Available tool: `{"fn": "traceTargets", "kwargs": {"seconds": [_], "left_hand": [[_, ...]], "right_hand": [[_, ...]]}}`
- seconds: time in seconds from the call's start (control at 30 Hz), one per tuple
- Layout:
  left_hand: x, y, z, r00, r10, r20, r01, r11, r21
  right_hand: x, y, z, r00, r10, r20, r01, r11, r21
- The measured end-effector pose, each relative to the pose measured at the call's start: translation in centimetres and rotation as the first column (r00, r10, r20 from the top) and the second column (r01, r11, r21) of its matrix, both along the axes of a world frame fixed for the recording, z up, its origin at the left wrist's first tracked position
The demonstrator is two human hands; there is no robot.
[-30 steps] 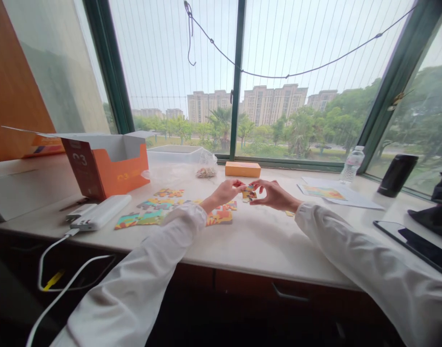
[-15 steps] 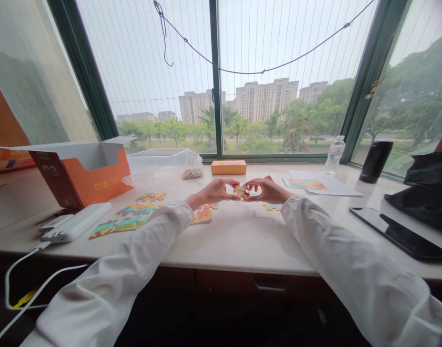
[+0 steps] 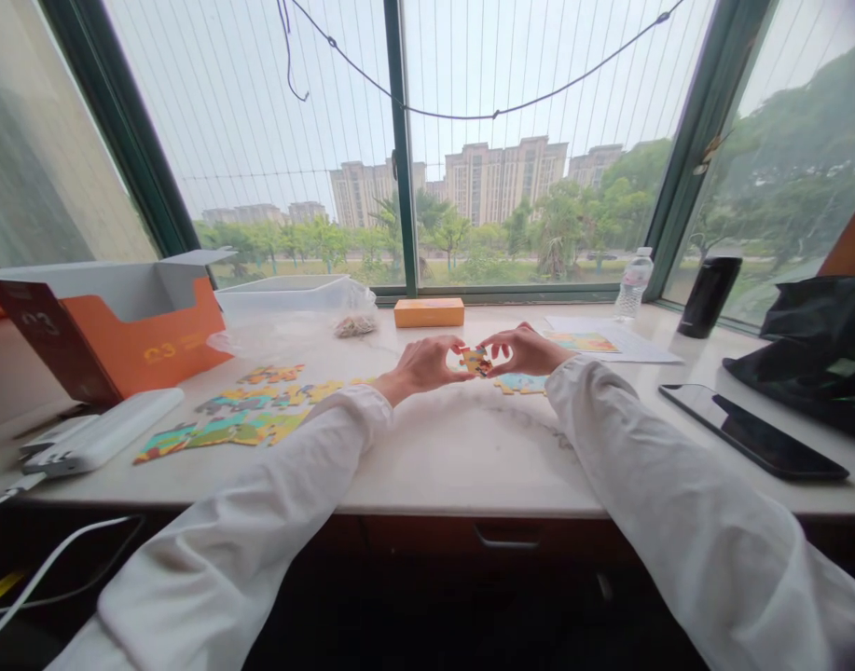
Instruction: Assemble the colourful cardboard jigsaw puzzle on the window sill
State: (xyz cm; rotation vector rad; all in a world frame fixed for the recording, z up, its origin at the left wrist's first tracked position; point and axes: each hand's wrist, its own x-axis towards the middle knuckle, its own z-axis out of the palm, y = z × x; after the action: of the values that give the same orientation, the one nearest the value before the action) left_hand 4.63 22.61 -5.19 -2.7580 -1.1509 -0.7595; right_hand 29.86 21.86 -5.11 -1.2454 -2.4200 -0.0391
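Observation:
My left hand (image 3: 427,362) and my right hand (image 3: 526,350) meet over the white sill, both in white sleeves. Between their fingertips they pinch a small colourful puzzle piece (image 3: 475,359), held just above the surface. Joined and loose puzzle pieces (image 3: 245,419) lie spread to the left of my left forearm. Another piece (image 3: 521,382) rests on the sill just under my right hand.
An open orange box (image 3: 130,326) stands at the left, with a white power bank (image 3: 102,436) and cable before it. A clear tray (image 3: 287,298), a small orange box (image 3: 428,311), a printed sheet (image 3: 595,340), a water bottle (image 3: 632,284), a black cup (image 3: 708,296), a phone (image 3: 752,433) and a dark bag (image 3: 811,359) line the sill.
The view has swung to the right and down, so everything sits further left in the picture. Both hands keep pinching the piece together, now slightly closer to each other.

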Motion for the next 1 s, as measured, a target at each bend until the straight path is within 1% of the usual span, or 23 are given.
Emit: {"fn": "traceTargets", "kwargs": {"seconds": [0.07,0.23,0.3,0.43,0.63,0.77,1.0], "left_hand": [[-0.1,0.1,-0.3,1.000,-0.005,-0.002,0.005,1.000,-0.019],[-0.1,0.1,-1.0,0.999,-0.036,-0.008,0.035,0.997,-0.069],[-0.1,-0.1,-1.2,0.999,-0.044,-0.005,0.043,0.995,-0.093],[0.0,-0.5,-1.2,0.999,-0.044,-0.009,0.043,0.994,-0.096],[-0.2,-0.9,-1.0,0.998,-0.049,-0.038,0.048,0.998,-0.033],[-0.3,-1.1,-0.8,0.997,-0.052,-0.048,0.053,0.999,0.009],[-0.3,-1.1,-0.7,0.997,-0.055,-0.058,0.056,0.998,0.014]], "right_hand": [[0.0,0.0,-0.1,1.000,0.009,0.005,-0.009,1.000,-0.024],[0.3,0.0,-0.3,0.999,0.040,0.014,-0.038,0.990,-0.139],[0.4,0.0,-0.3,0.999,0.034,0.016,-0.031,0.987,-0.156],[0.5,0.0,-0.4,1.000,0.026,0.007,-0.024,0.988,-0.153],[0.2,0.0,-0.5,1.000,0.030,0.003,-0.029,0.995,-0.098],[0.1,0.0,-0.5,1.000,0.029,0.000,-0.029,0.996,-0.084],[0.0,-0.2,-0.4,0.999,0.043,-0.004,-0.043,0.995,-0.088]]}}
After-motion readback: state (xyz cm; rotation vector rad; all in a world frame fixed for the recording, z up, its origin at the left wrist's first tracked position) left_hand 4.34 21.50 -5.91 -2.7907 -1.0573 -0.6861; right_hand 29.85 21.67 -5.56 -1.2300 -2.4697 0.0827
